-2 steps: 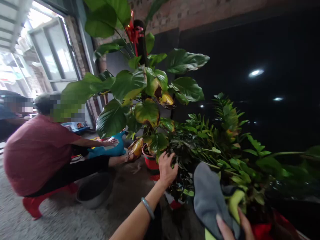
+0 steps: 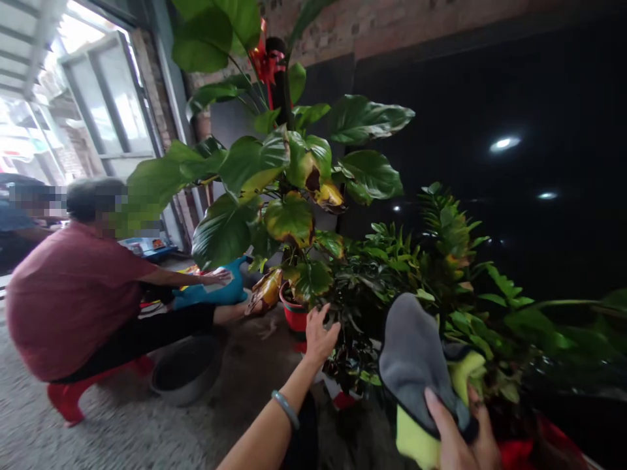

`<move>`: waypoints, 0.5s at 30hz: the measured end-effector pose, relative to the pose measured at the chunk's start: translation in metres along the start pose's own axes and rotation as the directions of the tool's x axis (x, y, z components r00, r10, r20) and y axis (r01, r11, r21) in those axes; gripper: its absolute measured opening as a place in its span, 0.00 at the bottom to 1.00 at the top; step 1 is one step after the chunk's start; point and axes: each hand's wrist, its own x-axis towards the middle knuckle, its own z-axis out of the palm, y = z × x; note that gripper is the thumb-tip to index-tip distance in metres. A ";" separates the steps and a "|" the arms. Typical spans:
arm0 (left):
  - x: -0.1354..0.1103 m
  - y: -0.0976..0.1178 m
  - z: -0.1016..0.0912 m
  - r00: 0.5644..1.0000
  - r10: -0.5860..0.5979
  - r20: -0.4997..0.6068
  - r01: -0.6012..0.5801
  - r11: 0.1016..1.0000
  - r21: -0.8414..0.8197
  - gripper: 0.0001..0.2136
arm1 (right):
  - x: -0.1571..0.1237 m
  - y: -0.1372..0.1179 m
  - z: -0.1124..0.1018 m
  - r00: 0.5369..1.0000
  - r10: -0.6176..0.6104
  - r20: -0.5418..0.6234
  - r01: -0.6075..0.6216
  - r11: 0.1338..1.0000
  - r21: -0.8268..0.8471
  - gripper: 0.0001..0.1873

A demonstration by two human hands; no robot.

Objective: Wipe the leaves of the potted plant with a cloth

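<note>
**Soft grey and yellow-green cloth (image 2: 416, 352) in right hand (image 2: 460, 431)**

Right grip: thumb and fingers pinching cloth, held in front of low green leafy plants (image 2: 399, 248). Left hand (image 2: 321, 336): fingers spread, slightly curled, near bushy dark-leaved plant (image 2: 350, 316); can't tell if touching. Round red pot (image 2: 295, 318) just beyond. Person in dull-red shirt (image 2: 78, 300) at left, on red stool (image 2: 66, 399).

my left forearm (image 2: 262, 434) stretches forward, and my left hand (image 2: 321, 336) is held with its back toward me, fingers spread and slightly bent. my right hand (image 2: 458, 449) sits lower, thumb and fingers drawn together in a grip.
</note>
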 end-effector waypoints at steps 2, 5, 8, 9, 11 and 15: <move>-0.006 -0.027 0.004 0.987 -0.149 0.057 0.154 0.984 -0.092 0.28 | 0.009 -0.010 0.020 0.996 0.082 0.022 -0.082 0.996 0.020 0.45; -0.017 -0.056 0.016 0.972 -0.183 0.144 0.213 0.949 -0.234 0.32 | -0.006 -0.013 0.037 0.939 0.246 0.241 -0.264 0.963 0.047 0.38; -0.022 -0.067 0.021 0.973 -0.158 0.166 0.203 0.931 -0.305 0.32 | -0.028 -0.015 0.031 0.935 0.245 0.257 -0.270 0.961 0.064 0.31; -0.023 -0.067 0.020 0.974 -0.159 0.164 0.205 0.926 -0.318 0.31 | -0.029 -0.020 0.028 0.955 0.231 0.186 -0.246 0.968 0.059 0.32; -0.022 -0.062 0.018 0.968 -0.190 0.164 0.238 0.903 -0.357 0.31 | -0.015 -0.034 0.024 0.975 0.211 0.068 -0.213 0.977 0.024 0.40; -0.021 -0.046 0.012 0.925 -0.301 0.232 0.377 0.794 -0.477 0.28 | 0.028 -0.056 0.046 0.988 0.155 -0.012 -0.155 0.988 0.017 0.53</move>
